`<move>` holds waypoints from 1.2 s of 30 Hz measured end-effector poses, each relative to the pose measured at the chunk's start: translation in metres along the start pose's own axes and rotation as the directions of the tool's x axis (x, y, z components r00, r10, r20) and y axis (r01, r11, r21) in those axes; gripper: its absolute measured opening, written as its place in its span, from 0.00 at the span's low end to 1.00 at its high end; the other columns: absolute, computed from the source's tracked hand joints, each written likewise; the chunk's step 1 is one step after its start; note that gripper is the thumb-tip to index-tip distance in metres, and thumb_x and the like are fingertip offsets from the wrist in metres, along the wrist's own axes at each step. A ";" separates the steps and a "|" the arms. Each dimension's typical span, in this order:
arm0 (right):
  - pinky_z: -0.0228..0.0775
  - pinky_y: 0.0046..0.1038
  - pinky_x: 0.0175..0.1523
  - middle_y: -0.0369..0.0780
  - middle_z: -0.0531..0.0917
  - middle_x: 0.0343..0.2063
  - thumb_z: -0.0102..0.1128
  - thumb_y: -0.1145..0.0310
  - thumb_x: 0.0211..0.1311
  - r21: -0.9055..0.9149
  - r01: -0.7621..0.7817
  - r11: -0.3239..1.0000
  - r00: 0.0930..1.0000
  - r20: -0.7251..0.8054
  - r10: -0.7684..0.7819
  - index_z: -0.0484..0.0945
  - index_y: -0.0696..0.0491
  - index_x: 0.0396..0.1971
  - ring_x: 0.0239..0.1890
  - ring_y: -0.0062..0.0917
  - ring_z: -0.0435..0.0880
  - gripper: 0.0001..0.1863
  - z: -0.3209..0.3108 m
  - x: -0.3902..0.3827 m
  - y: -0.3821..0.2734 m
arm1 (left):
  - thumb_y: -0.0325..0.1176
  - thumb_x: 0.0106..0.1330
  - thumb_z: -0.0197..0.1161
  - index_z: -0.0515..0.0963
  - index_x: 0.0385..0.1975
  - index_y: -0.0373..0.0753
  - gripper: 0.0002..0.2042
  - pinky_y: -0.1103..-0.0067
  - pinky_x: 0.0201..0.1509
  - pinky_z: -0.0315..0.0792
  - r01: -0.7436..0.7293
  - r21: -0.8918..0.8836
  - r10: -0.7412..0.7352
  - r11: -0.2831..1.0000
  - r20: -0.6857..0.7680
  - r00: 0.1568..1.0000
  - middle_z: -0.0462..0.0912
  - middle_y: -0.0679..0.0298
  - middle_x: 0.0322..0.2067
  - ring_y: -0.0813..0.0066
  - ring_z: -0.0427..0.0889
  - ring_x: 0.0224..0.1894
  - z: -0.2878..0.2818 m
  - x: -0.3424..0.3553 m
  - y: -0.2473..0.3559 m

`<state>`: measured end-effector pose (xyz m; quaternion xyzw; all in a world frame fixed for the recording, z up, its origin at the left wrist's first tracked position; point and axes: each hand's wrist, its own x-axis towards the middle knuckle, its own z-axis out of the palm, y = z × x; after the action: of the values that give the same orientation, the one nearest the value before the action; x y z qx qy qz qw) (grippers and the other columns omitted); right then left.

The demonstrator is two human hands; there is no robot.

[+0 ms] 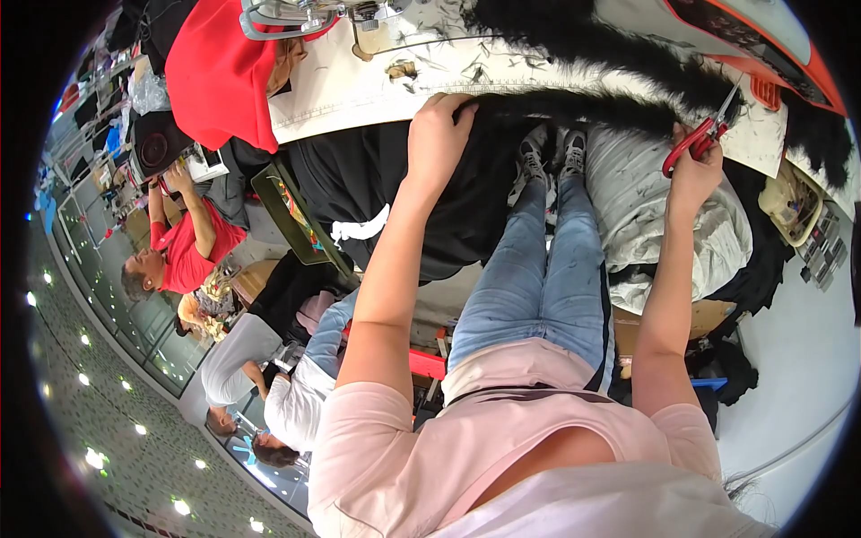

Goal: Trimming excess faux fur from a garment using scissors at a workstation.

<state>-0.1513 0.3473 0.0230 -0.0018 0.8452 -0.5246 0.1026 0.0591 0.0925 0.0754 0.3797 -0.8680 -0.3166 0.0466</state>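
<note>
My left hand (pixel 438 134), fingers closed, grips the left part of a black fur strip (pixel 583 109) along the front edge of the white worktable (pixel 341 81), beside printed ruler markings. My right hand (pixel 695 166) is closed on red-handled scissors (pixel 682 152), their blades pointing up and right, beside the right end of the strip. A second piece of black fur (pixel 574 45) lies farther back among scattered dark fibres.
Red fabric (pixel 215 72), sewing-machine metal parts (pixel 314 18), a green bin (pixel 291 215), black cloth (pixel 377 161) and a crumpled pale fabric bundle (pixel 664 233) surround the table. Several co-workers (pixel 184 247) are at the left. An orange-and-white machine body (pixel 798 63) is at upper right.
</note>
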 end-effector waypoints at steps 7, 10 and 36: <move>0.72 0.18 0.40 0.38 0.82 0.30 0.67 0.75 0.54 -0.038 0.002 0.999 1.000 -0.014 -0.002 0.75 0.61 0.34 0.32 0.15 0.79 0.11 -0.001 0.001 -0.001 | 0.30 0.57 0.63 0.80 0.33 0.35 0.08 0.70 0.40 0.73 -0.012 0.069 0.012 0.998 0.002 1.000 0.80 0.55 0.32 0.54 0.79 0.35 0.001 0.005 0.006; 0.71 0.17 0.38 0.37 0.82 0.29 0.67 0.75 0.54 0.100 -0.053 0.994 0.999 -0.008 0.054 0.75 0.61 0.34 0.30 0.15 0.78 0.11 -0.003 0.003 -0.003 | 0.32 0.56 0.64 0.80 0.33 0.34 0.09 0.69 0.39 0.73 -0.047 0.024 0.046 0.999 0.026 0.999 0.80 0.54 0.32 0.54 0.79 0.35 0.001 0.007 0.004; 0.54 0.17 0.16 0.28 0.64 0.09 0.59 0.41 0.57 -0.283 -0.244 0.928 0.520 0.769 0.371 0.75 0.55 0.29 0.10 0.12 0.63 0.27 0.043 -0.065 -0.063 | 0.40 0.58 0.66 0.79 0.40 0.29 0.19 0.83 0.27 0.68 0.149 -0.310 -0.121 0.939 0.108 0.987 0.79 0.62 0.18 0.82 0.72 0.20 0.031 0.056 0.049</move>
<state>-0.0864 0.2881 0.0713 -0.0988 0.7245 -0.3779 0.5679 -0.0214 0.0950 0.0699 0.4119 -0.7788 -0.4707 0.0472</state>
